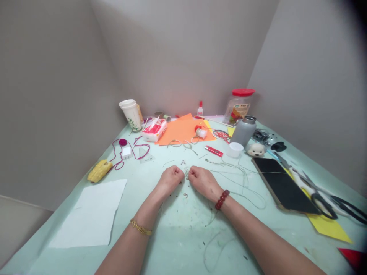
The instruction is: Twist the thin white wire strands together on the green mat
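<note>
Above the middle of the table my left hand [171, 178] and my right hand [203, 181] are closed, knuckles facing each other with a small gap between. A thin pale green cord [186, 172] shows in that gap, with small loops, pinched in the fingers of both hands. More lengths of pale green cord [246, 179] lie loosely right of my right hand, and others [207, 256] curl below it. Tiny dark scraps [185, 196] are scattered beneath the hands. My fingertips are mostly hidden behind the hands.
Beyond my hands lie a red lighter [213, 151], orange paper [179, 130] and a tissue pack [155, 130]. To the right are a grey bottle [243, 131], a phone [282, 185] and scissors [323, 196]. White paper [88, 217] and purple yarn [122, 142] are on the left.
</note>
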Tool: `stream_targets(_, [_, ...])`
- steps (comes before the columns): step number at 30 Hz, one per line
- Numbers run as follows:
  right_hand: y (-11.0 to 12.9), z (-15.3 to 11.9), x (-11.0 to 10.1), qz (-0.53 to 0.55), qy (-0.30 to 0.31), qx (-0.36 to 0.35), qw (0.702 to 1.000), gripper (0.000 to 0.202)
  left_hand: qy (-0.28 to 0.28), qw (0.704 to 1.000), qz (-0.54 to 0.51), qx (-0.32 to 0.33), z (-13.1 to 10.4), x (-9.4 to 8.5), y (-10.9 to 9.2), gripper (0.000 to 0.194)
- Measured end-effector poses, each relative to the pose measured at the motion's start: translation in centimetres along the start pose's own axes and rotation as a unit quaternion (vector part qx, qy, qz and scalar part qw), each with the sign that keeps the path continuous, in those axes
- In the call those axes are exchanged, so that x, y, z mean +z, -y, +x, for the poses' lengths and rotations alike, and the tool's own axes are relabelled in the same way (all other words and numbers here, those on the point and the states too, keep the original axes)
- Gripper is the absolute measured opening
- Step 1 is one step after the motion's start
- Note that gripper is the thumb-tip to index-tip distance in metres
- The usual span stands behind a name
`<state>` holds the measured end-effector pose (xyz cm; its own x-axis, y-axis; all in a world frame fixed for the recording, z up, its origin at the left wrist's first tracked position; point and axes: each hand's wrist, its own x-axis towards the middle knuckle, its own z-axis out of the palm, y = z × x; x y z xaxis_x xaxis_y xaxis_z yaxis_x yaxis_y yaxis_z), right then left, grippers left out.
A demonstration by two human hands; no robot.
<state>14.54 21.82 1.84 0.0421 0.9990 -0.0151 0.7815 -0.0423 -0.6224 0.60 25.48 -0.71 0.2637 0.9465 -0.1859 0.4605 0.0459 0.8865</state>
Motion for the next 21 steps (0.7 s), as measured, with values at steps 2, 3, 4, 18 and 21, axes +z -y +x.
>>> stream_targets(2, [0.05,-0.07,0.02,-0.002,-0.004,0.002,1.000,0.016,-0.016,1.000,0.008,-0.004,0.18,0.20,0.03,0.018])
stream_targets(3, [0.07,-0.10,0.05,-0.003,-0.006,0.003,1.000,0.016,-0.024,1.000,0.011,-0.007,0.26,0.28,-0.03,0.017])
stream_targets(4, [0.08,-0.13,0.08,-0.004,-0.008,0.003,1.000,0.016,-0.031,0.999,0.012,-0.011,0.31,0.33,-0.13,0.016])
stream_targets(18, [0.24,-0.12,0.55,0.031,-0.042,0.017,0.999,0.005,-0.046,0.998,-0.032,-0.011,0.05,0.57,-0.52,0.015])
stream_targets(21, [0.16,-0.13,0.95,0.036,-0.063,0.009,0.997,0.004,-0.042,0.998,-0.040,-0.004,0.06,0.64,-0.41,0.016])
